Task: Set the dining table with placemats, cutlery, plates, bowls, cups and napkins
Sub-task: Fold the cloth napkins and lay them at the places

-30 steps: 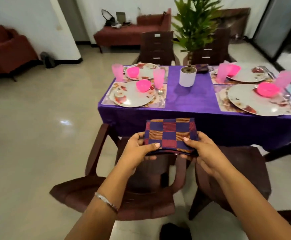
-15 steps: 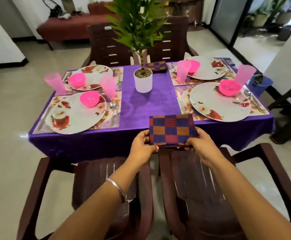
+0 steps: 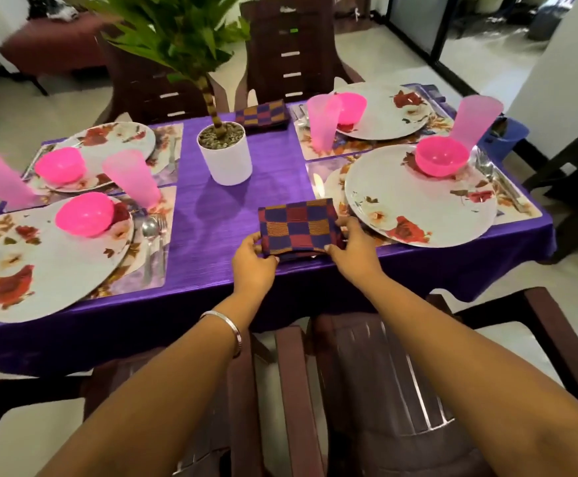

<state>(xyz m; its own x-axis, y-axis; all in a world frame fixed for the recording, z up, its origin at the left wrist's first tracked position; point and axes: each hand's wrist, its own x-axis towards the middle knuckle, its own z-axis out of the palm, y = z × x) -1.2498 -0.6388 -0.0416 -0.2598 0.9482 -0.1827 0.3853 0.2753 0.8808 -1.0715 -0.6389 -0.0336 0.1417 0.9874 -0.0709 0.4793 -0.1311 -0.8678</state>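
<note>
A folded checked napkin (image 3: 298, 224) in purple, red and orange sits at the near edge of the purple tablecloth (image 3: 219, 215), just left of the near right plate (image 3: 418, 204). My left hand (image 3: 251, 261) pinches its near left corner and my right hand (image 3: 351, 247) grips its right side. A second checked napkin (image 3: 262, 115) lies at the far side behind the plant pot. Each floral plate sits on a placemat (image 3: 163, 215) and carries a pink bowl (image 3: 84, 213) with a pink cup (image 3: 131, 177) beside it. A spoon and fork (image 3: 153, 235) lie right of the near left plate.
A white pot with a green plant (image 3: 225, 153) stands mid-table. Two dark brown chairs (image 3: 384, 383) stand below my arms at the near side, two more (image 3: 287, 46) at the far side. A blue bin (image 3: 507, 132) and a dark stool (image 3: 576, 166) stand to the right.
I have come up to the table and both hands carried the napkin forward, from above the chairs onto the near edge of the tablecloth.
</note>
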